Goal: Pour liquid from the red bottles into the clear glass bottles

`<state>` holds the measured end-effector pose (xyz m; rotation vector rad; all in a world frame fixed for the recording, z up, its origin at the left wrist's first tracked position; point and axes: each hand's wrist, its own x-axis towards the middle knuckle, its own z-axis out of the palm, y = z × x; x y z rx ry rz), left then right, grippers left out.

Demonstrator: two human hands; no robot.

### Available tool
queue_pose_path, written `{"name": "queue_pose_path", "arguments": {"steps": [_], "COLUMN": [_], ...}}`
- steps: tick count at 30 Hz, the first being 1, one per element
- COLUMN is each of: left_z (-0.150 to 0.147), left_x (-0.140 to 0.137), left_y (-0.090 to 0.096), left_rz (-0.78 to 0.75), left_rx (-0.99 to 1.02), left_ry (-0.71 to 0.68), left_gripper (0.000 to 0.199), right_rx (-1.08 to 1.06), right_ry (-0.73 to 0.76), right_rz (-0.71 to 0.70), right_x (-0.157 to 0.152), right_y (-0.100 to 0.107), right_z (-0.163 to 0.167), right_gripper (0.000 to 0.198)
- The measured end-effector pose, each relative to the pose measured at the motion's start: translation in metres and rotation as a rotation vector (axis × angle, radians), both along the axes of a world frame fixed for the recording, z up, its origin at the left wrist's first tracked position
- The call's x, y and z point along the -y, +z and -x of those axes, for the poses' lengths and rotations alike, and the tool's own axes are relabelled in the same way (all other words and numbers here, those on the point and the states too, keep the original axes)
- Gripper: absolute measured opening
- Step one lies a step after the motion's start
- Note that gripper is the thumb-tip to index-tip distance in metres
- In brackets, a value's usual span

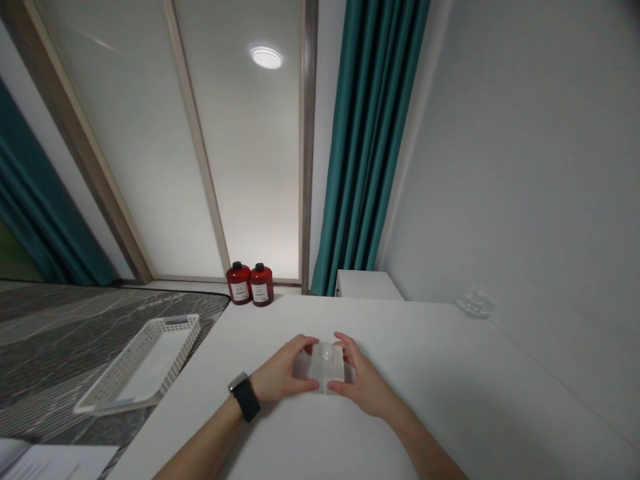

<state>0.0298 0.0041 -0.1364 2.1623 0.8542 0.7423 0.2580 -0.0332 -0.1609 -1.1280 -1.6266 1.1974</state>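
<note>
My left hand [281,371] and right hand [369,385] hold what looks like a clear box [326,368], short of the bench [430,387]'s far edge.

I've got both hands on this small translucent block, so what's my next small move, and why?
Perhaps raise the translucent block slightly, keeping it level: the left hand and right hand hold opposite sides, which should help balance it. Whether it touches the white table is unclear.
</note>
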Motion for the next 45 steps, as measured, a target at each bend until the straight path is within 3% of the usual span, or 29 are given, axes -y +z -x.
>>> {"name": "queue_pose_path", "arguments": {"steps": [12,21,34,39,45], "left_z": [-0.02,-0.068,-0.167,-0.19,-0.216], "left_x": [0.002,-0.025,-0.063,-0.071,-0.082], "left_y": [0.003,0.018,0.005,0.007,0.006], "left_rz": [0.018,-0.002,0.07,0.106,0.121], "left_rx": [0.037,0.01,0.044,0.058,0.09], "left_ry": [0.074,0.024,-0.047,-0.038,0.007], "left_gripper": [0.062,0.059,0.053,0.052,0.05], "right_rx": [-0.085,-0.052,-0.023,-0.053,-0.082], "right_ry": [0.013,0.046,-0.092,-0.199,-0.409], "right_rz": [-0.023,-0.076,-0.089,-0.101,-0.239], "right_x": [-0.006,-0.019,-0.035,-0.042,-0.045], "right_y": [0.005,0.024,0.014,0.006,-0.008], "right_z": [-0.009,-0.059,-0.152,-0.169,-0.175], "right_gripper": [0.084,0.085,0.084,0.078,0.056]}}
